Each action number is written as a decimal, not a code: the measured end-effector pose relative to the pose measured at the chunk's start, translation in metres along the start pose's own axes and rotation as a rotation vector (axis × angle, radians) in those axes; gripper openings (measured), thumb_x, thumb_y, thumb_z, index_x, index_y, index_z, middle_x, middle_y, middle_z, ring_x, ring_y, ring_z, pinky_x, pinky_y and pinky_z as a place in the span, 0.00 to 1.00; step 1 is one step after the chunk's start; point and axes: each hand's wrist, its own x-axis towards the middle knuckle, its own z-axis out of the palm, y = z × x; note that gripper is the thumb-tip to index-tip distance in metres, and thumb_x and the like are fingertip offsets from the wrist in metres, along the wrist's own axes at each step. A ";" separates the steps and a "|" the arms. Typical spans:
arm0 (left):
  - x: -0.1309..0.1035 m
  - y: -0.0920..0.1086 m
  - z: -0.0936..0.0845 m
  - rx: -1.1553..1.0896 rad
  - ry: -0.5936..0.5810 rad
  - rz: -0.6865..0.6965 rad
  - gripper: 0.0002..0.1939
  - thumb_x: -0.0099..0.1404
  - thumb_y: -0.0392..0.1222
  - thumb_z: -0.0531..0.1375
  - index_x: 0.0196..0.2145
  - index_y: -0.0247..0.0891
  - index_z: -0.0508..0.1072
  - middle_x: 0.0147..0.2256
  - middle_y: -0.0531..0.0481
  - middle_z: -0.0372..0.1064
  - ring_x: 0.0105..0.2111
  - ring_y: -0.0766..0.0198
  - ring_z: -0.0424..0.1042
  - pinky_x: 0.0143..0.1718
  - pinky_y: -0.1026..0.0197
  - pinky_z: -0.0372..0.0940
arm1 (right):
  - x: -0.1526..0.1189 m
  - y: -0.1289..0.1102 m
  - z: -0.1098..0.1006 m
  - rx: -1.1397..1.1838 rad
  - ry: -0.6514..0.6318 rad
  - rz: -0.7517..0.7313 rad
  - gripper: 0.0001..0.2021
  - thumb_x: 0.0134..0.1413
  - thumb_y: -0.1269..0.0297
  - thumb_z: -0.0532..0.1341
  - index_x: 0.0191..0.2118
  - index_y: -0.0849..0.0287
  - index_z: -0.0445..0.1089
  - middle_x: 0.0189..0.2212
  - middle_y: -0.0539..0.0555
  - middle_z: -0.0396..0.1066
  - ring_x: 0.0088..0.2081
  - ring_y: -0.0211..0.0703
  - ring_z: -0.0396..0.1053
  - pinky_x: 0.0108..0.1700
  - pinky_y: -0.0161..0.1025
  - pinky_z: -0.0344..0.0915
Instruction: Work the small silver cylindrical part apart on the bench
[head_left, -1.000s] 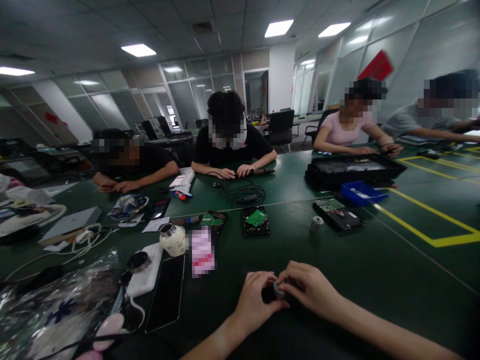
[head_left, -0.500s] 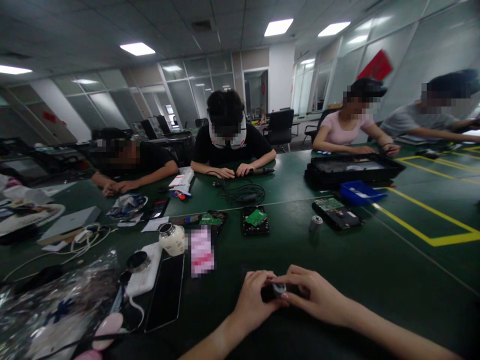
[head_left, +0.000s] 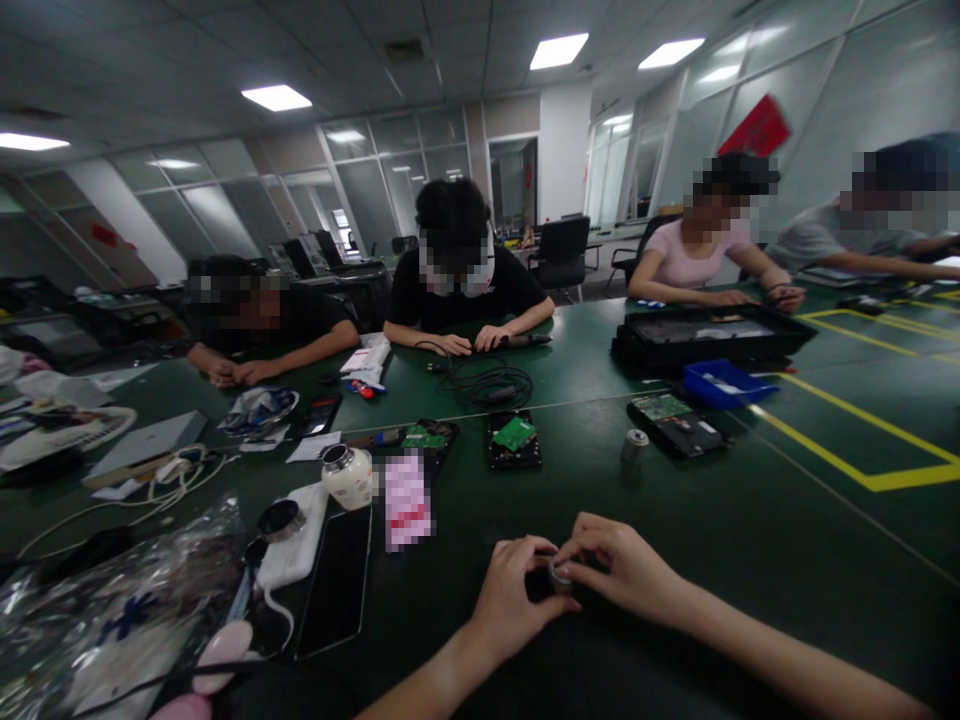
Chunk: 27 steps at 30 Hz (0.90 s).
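Near the table's front edge, a small silvery metal cylinder [head_left: 559, 576] stands roughly upright between my hands. My left hand [head_left: 510, 590] curls around it from the left, thumb in front and fingers behind. From the right, my right hand [head_left: 611, 560] has its thumb and fingertips closed at the cylinder's top; exactly what they pinch there is too small to make out. A second, similar metal cylinder [head_left: 634, 446] stands on the table farther off, to the right. Close by it lies a hard drive [head_left: 679, 428] with a green board.
Hard drives, one with a loose-looking green board [head_left: 515, 434], lie ahead. A phone [head_left: 336, 580], a white bottle [head_left: 348, 482] and a plastic bag [head_left: 127, 610] are on the left. A blue tray [head_left: 724, 385] sits by a black case [head_left: 712, 340]. Several people sit opposite.
My right hand has shifted up, its thumb and fingertips now at the top of the cylinder rather than around its side. My left hand stays around the cylinder.
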 end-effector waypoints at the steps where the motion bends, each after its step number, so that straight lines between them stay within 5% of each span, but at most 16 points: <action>1: 0.000 0.000 0.000 -0.002 0.001 0.000 0.29 0.44 0.43 0.76 0.43 0.43 0.73 0.42 0.51 0.73 0.45 0.54 0.69 0.46 0.56 0.66 | 0.002 0.002 -0.002 0.006 0.016 -0.002 0.08 0.59 0.57 0.62 0.39 0.51 0.78 0.30 0.51 0.67 0.30 0.38 0.65 0.31 0.33 0.59; 8: 0.000 -0.002 0.000 0.016 -0.015 0.011 0.29 0.44 0.46 0.75 0.44 0.43 0.73 0.43 0.49 0.72 0.45 0.52 0.70 0.47 0.51 0.67 | 0.008 0.054 -0.017 -0.124 0.158 0.082 0.11 0.58 0.54 0.62 0.40 0.51 0.78 0.31 0.52 0.69 0.30 0.41 0.67 0.31 0.37 0.62; 13: -0.001 0.000 -0.001 0.017 -0.012 0.041 0.29 0.45 0.45 0.75 0.44 0.44 0.72 0.43 0.51 0.72 0.45 0.52 0.69 0.47 0.52 0.66 | 0.000 0.082 -0.011 -0.289 0.181 0.057 0.13 0.55 0.53 0.64 0.45 0.47 0.76 0.38 0.54 0.72 0.42 0.51 0.69 0.45 0.47 0.64; 17: -0.002 0.005 -0.003 0.046 -0.003 0.070 0.32 0.44 0.47 0.75 0.46 0.44 0.71 0.45 0.50 0.72 0.46 0.51 0.68 0.49 0.50 0.64 | -0.002 0.087 -0.007 -0.239 0.187 0.006 0.21 0.53 0.54 0.66 0.54 0.45 0.70 0.48 0.54 0.72 0.52 0.55 0.65 0.53 0.53 0.61; 22: -0.003 0.008 -0.007 0.048 -0.007 0.080 0.31 0.51 0.46 0.73 0.50 0.44 0.68 0.49 0.48 0.70 0.49 0.51 0.67 0.52 0.49 0.62 | 0.002 0.090 0.000 -0.070 0.223 0.021 0.10 0.54 0.60 0.65 0.44 0.48 0.77 0.43 0.54 0.76 0.48 0.53 0.70 0.51 0.52 0.64; 27: -0.004 0.007 -0.006 0.050 -0.015 0.091 0.29 0.51 0.46 0.72 0.49 0.45 0.69 0.48 0.49 0.70 0.48 0.52 0.67 0.51 0.50 0.62 | 0.003 0.053 -0.004 0.094 0.281 -0.022 0.08 0.54 0.59 0.66 0.40 0.52 0.77 0.38 0.53 0.77 0.43 0.48 0.72 0.48 0.47 0.68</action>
